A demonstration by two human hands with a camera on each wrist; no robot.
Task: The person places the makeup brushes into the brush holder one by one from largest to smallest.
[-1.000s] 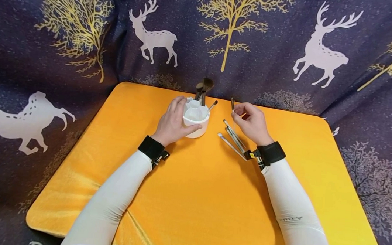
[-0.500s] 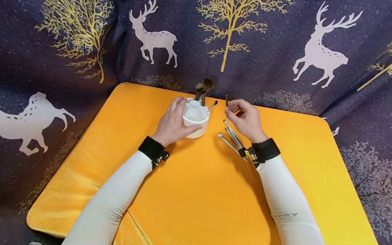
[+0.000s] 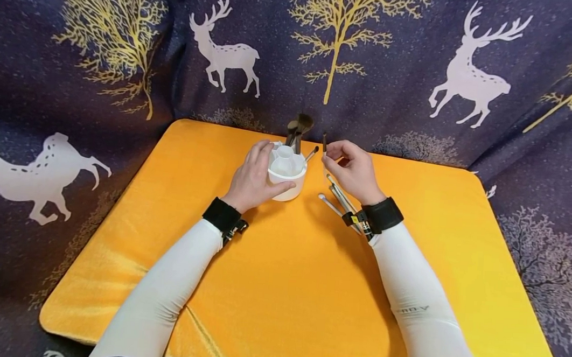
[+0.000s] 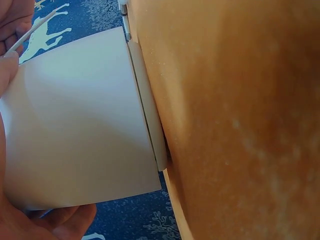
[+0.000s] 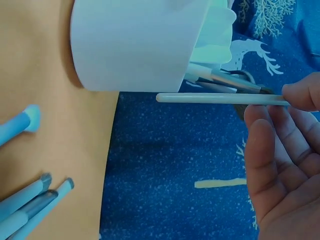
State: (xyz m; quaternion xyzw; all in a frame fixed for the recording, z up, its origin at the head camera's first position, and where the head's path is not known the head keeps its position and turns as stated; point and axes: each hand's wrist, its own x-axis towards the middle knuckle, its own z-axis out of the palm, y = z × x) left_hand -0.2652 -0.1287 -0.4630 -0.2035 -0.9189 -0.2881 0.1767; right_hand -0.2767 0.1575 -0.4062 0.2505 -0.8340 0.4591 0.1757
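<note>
My left hand [image 3: 254, 179] grips a round white brush holder [image 3: 299, 181] from its left side, thumb across the front wall. Inside it stand large dark-bristled makeup brushes [image 3: 304, 124], and a small brush [image 3: 311, 154] leans out at the right. Just right of the holder, my right hand [image 3: 351, 171] pinches a thin makeup brush [image 5: 210, 98] between thumb and fingers, above the table. Its dark tip points up in the head view; the right wrist view shows the pale handle end beside the holder. Several loose makeup brushes [image 3: 332, 204] lie below the right hand, partly hidden by the wrist strap.
An orange cloth covers the table [image 3: 280, 286]. Behind its back edge hangs a dark blue curtain [image 3: 367, 112] printed with white deer and yellow trees. Each wrist carries a black strap [image 3: 383, 215] with a small camera.
My right hand has moved left toward the holder, carrying the pinched makeup brush with it. The left hand and the holder have stayed in place.
</note>
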